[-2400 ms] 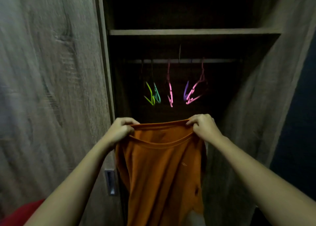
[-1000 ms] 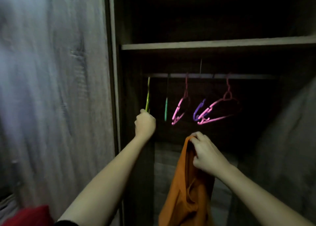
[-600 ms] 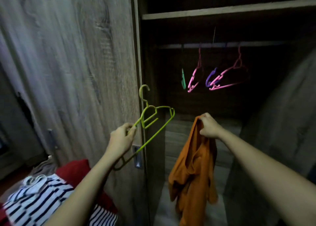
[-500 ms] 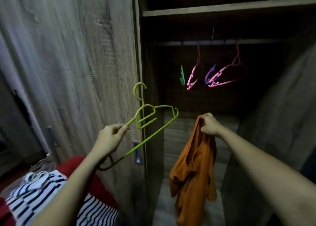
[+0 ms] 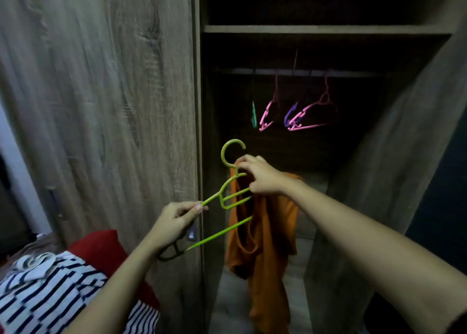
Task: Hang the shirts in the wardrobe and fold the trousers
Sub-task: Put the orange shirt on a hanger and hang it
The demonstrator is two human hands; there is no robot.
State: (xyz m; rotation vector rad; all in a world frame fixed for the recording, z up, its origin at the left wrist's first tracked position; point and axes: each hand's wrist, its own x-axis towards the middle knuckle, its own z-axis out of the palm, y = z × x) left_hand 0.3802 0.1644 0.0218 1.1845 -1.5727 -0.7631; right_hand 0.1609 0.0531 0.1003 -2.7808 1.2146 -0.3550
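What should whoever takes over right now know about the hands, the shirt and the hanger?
Left hand grips one arm of the green hanger, off the rail.
Right hand holds the orange shirt bunched at the hanger's neck; the shirt is not threaded on yet.
Rail carries the teal, pink and purple hangers, all bare.
Striped garment waits at lower left.
Left: dress the hanger, hook it on the rail, continue with the rest.

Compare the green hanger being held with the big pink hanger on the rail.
The green hanger is off the rail, tilted, held by the left hand, with the right hand bringing the orange shirt to it. The pink hanger hangs on the rail, bare and untouched. Colour differs too. Both are hook-topped hangers.
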